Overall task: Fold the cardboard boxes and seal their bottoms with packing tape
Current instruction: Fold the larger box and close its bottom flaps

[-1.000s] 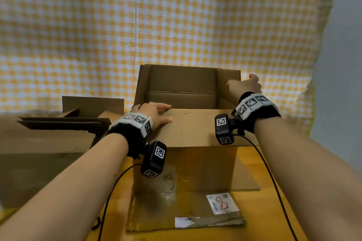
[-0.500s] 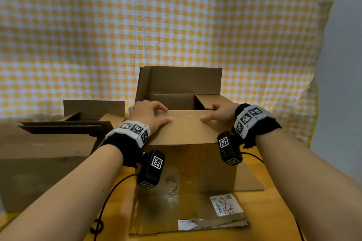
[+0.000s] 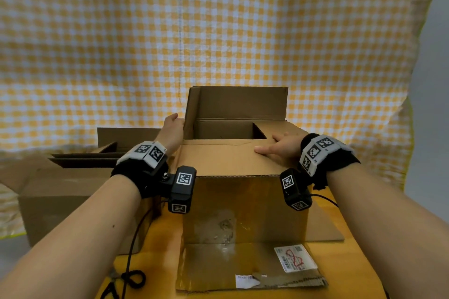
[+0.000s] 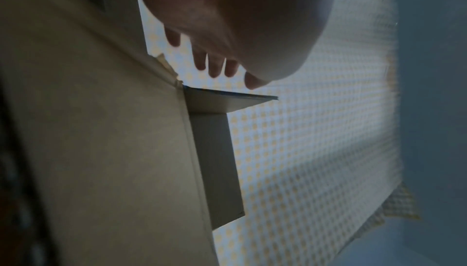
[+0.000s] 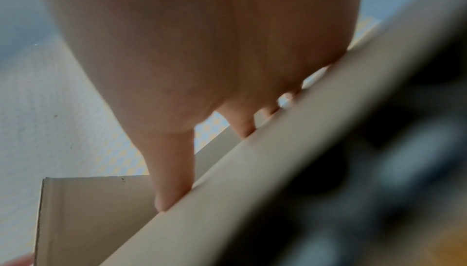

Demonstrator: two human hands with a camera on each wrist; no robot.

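A brown cardboard box (image 3: 243,206) stands upside-down-open on the wooden table. Its near flap (image 3: 218,160) and right flap (image 3: 279,128) lie folded flat over the opening. The far flap (image 3: 240,102) and left flap (image 3: 190,109) stand upright. My right hand (image 3: 279,150) lies flat on the folded flaps, its straight fingers (image 5: 171,180) pressing the cardboard (image 5: 252,170). My left hand (image 3: 171,130) is against the outer side of the left flap, fingers (image 4: 217,66) straight and spread beside the cardboard (image 4: 101,150).
A second cardboard box (image 3: 73,189) with open flaps sits at the left, close to my left arm. The main box's lower flap with a shipping label (image 3: 295,258) lies on the table (image 3: 352,262) in front. A yellow checked curtain (image 3: 218,31) hangs behind. A black cable (image 3: 128,279) loops at the near left.
My right hand brought the right flap down and now presses on the folded flaps. My left hand left the near flap and moved up to the outside of the left flap.
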